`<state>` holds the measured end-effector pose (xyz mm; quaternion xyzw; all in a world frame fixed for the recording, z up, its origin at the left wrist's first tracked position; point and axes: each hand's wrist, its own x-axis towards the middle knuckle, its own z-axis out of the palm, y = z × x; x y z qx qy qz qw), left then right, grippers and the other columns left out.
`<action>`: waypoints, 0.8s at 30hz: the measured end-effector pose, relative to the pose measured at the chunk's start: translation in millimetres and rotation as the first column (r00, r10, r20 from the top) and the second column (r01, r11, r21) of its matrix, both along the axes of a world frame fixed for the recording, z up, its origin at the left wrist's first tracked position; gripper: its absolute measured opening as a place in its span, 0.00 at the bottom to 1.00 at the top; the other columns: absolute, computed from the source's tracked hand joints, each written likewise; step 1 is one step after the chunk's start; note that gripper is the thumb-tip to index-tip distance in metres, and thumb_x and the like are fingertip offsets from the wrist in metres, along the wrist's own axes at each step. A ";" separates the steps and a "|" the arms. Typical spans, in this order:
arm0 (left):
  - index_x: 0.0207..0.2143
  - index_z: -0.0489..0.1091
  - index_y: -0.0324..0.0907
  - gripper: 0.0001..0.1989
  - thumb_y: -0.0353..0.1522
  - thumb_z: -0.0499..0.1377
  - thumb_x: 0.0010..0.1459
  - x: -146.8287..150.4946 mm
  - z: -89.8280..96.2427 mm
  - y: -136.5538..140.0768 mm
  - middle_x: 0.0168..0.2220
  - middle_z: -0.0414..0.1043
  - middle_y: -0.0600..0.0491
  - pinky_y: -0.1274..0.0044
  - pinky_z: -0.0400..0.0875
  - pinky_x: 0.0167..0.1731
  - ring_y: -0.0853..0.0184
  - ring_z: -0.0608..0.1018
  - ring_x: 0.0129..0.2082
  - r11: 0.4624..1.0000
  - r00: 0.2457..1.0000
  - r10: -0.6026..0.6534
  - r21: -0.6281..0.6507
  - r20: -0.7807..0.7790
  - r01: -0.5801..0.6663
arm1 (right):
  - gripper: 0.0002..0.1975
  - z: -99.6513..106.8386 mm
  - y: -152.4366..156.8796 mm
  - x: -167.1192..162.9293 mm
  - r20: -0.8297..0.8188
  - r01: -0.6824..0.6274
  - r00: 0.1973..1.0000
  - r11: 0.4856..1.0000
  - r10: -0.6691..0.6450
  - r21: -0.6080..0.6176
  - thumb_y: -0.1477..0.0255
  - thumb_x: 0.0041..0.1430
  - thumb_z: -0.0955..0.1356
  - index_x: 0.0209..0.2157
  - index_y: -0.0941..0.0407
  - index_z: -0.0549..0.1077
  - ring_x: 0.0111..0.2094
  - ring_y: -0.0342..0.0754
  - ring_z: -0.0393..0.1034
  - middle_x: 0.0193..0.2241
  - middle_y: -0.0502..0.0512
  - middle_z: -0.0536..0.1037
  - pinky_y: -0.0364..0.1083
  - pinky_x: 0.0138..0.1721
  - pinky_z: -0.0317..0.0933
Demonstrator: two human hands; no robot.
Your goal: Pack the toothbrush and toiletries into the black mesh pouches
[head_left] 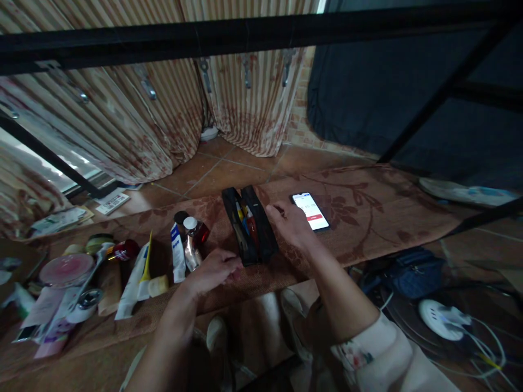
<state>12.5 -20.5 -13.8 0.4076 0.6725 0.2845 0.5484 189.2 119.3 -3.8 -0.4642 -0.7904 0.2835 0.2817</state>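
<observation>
An unzipped black pouch (267, 239) lies lengthwise on the cloth-covered bench, its two sides spread apart. Inside it are a yellow-and-blue item and a red item (252, 226), too blurred to name. My left hand (216, 269) is at the pouch's near left corner with its fingers loosely extended; whether they touch it I cannot tell. Beside the pouch's right edge is my right hand (288, 222), fingers stretched out and nothing seen in them. Just right of that hand lies a lit smartphone (316, 215) with a timer on its screen, its left edge partly covered.
Left of the pouch stand a red bottle (200, 233), a white-and-blue tube (177, 253) and a crowd of cosmetics, including a pink round container (67, 269). A dark metal bar (261, 35) crosses above. A power strip (441, 318) with cables sits at lower right.
</observation>
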 end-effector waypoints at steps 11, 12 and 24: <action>0.44 0.71 0.37 0.25 0.39 0.67 0.44 62.7 -41.7 -15.4 0.22 0.67 0.57 0.83 0.46 0.16 0.79 0.59 0.16 0.931 0.736 0.364 -0.212 0.571 -0.296 | 0.17 -1.3 1.6 -4.7 0.022 -0.022 0.999 1.000 0.023 -0.015 0.62 0.65 0.61 0.40 0.58 0.76 0.37 0.48 0.74 0.37 0.58 0.80 0.44 0.38 0.61; 0.44 0.71 0.37 0.26 0.39 0.68 0.43 65.9 -43.1 -15.9 0.22 0.65 0.58 0.83 0.46 0.17 0.79 0.59 0.16 0.919 0.691 0.391 -0.223 0.608 -0.324 | 0.17 -0.5 1.4 -5.3 0.019 -0.018 1.000 1.000 0.018 -0.021 0.62 0.65 0.61 0.39 0.57 0.76 0.37 0.48 0.74 0.36 0.58 0.80 0.44 0.37 0.61; 0.23 0.73 0.36 0.17 0.42 0.60 0.53 76.1 -48.3 -19.4 0.14 0.57 0.59 0.80 0.49 0.18 0.77 0.58 0.15 0.902 0.761 0.338 0.039 0.553 -0.429 | 0.17 -5.7 -1.0 -16.1 -0.132 -0.037 0.991 0.992 0.021 -0.117 0.59 0.61 0.65 0.40 0.57 0.76 0.34 0.48 0.74 0.35 0.56 0.80 0.45 0.36 0.63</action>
